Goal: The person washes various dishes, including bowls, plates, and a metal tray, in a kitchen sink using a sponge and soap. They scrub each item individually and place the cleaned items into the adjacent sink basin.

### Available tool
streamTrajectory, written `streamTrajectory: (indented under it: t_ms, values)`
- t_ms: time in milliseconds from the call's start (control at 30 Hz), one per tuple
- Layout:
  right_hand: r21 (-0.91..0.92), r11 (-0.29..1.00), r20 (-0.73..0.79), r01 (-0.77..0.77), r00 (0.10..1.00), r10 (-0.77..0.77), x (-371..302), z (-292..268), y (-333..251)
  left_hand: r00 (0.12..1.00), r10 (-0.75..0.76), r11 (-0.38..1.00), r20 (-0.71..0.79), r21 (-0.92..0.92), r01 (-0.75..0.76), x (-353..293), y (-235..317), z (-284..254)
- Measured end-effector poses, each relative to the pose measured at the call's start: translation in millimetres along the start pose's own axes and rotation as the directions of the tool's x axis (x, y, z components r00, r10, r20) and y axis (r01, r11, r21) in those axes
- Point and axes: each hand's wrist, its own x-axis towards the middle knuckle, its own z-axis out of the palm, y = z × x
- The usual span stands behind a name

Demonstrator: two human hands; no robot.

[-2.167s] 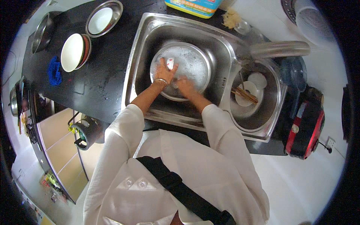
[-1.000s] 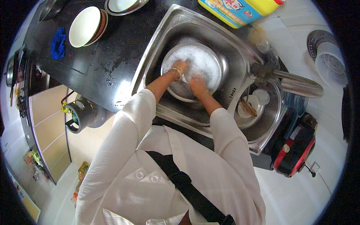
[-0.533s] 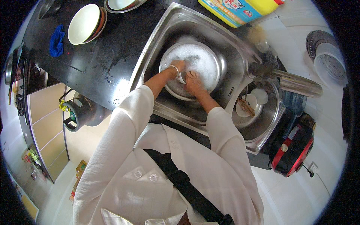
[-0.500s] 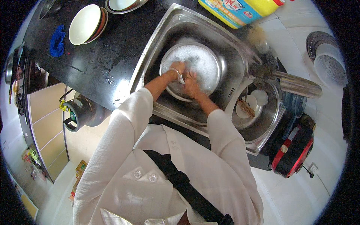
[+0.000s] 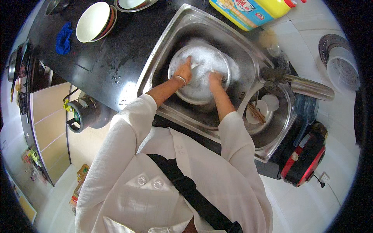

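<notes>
A round metal basin (image 5: 228,77) full of white suds (image 5: 206,54) stands in the large bowl of a steel sink (image 5: 182,23). My left hand (image 5: 184,72), with a bracelet at the wrist, is over the basin's left part. One of its fingers points up, and a small white edge of something shows beside it in the foam; what it belongs to is hidden. My right hand (image 5: 216,79) is at the basin's right part, its fingers curled and partly covered by suds. Whatever it may hold is hidden. The two hands are apart.
Right of the basin, the smaller sink bowl (image 5: 286,116) holds white dishes and wooden sticks (image 5: 256,112) below the faucet (image 5: 307,86). A yellow jug (image 5: 252,11) stands behind. Stacked bowls (image 5: 93,22) and a blue cloth (image 5: 63,38) lie on the black counter (image 5: 97,66).
My hands, close together over the basin's middle before, have moved apart, the right one to the right. The white edge between them now shows beside my left hand. The view has shifted slightly.
</notes>
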Motion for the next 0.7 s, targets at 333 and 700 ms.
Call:
streamTrajectory:
  t_ms: [333,700]
  values:
    - [-0.425,0.406,0.407,0.809,0.572,-0.712,-35,-14,-73,0.943,0.328,0.902,-0.051,-0.28,-0.329,0,4,-3]
    - [0.5,0.829,0.343,-0.248,0.936,0.073,-19,21,27,0.956,0.075,0.681,-0.284,-0.686,-0.257,-3,2,8]
